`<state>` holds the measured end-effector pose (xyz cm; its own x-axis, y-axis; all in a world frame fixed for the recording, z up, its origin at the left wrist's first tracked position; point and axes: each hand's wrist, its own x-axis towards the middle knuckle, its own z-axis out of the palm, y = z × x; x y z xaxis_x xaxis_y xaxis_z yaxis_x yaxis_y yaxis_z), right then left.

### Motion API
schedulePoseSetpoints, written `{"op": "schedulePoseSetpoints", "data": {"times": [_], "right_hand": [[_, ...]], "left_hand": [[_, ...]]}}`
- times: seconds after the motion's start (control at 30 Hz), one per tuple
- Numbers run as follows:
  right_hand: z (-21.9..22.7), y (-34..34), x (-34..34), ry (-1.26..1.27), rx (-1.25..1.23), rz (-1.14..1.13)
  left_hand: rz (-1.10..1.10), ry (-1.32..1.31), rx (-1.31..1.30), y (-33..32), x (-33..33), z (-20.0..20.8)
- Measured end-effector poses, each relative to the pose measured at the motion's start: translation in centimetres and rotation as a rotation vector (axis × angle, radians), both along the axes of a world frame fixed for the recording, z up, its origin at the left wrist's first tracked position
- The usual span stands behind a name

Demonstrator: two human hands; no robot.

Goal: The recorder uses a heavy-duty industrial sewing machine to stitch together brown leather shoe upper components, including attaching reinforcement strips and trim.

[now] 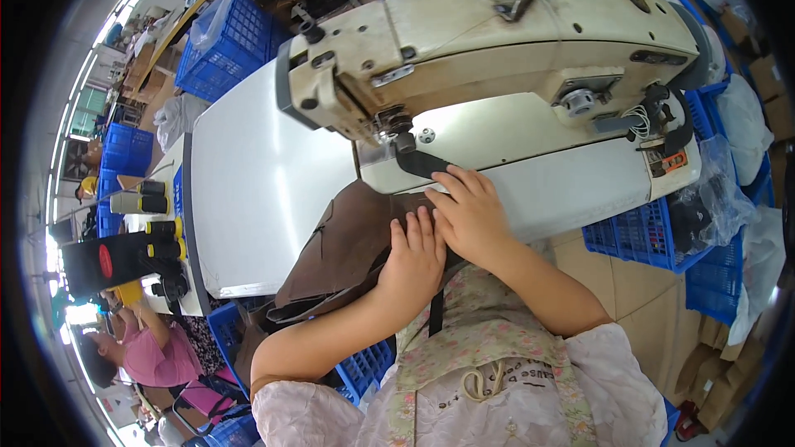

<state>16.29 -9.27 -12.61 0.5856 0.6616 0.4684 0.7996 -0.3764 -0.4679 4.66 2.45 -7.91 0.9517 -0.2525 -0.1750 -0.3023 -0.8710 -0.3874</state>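
A limp brown leather-like piece [339, 232] lies across the front of the sewing machine's bed and hangs down toward my lap. A black strap [422, 165] runs from its upper edge to beneath the machine's needle area [403, 141]. My left hand [414, 261] is closed on the brown piece, fingers side by side on top and thumb hidden. Touching it, my right hand [472, 215] has its fingertips over the black strap and the edge of the brown piece. What lies under both palms is hidden.
The cream sewing machine [497, 33] arches over the far side of the white table [240, 190]. At left stands a thread-and-motor unit [116, 261], with a person in pink [161, 356] beyond. Blue crates [633, 236] with plastic bags stand right; another blue crate [364, 368] sits below my left arm.
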Motion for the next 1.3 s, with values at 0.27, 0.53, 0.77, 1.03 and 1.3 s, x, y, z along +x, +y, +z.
{"op": "schedulePoseSetpoints", "data": {"times": [0.27,0.53,0.77,1.03,1.3], "right_hand": [[-0.1,-0.1,-0.5,-0.079,-0.101,0.014],[-0.1,0.2,-1.2,-0.096,-0.086,0.004],[-0.3,-1.0,-1.5,-0.096,-0.104,-0.056],[-0.1,-3.4,-2.6,-0.018,-0.122,-0.187],[0.3,-3.7,-2.4,-0.030,-0.194,-0.222]], "left_hand": [[0.274,0.319,-0.371,1.1,-0.1,15.2],[0.966,0.574,-0.671,17.7,2.8,7.5],[1.074,0.569,-1.086,14.6,3.2,6.8],[0.516,0.516,-1.265,13.6,9.0,4.6],[0.667,0.591,-1.055,14.7,9.2,4.3]]}}
